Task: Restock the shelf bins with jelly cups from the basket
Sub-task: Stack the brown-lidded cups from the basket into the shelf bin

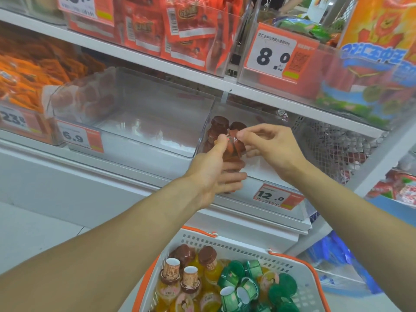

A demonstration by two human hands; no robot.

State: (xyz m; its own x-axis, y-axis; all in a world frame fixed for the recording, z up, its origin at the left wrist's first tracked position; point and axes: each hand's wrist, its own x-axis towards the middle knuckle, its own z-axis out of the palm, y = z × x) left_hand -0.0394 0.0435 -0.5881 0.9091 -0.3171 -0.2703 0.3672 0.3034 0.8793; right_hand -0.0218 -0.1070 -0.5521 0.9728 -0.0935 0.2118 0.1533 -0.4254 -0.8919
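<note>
1. A stack of red-brown jelly cups [231, 152] is held at the centre of the frame by the left hand [213, 172], whose fingers are curled around it, probably to keep the cups together.
2. The top cup is pinched by thumb and forefinger of the right hand [270, 149], seemingly so that it can be placed singly.
3. Two brown-lidded cups [219, 127] are already seen inside the clear shelf bin [265, 176] behind the hands, above the 12.0 price tag [278, 197].
4. More jelly cups, green and yellow, are left in the basket [310, 291] at the lower centre.
</note>
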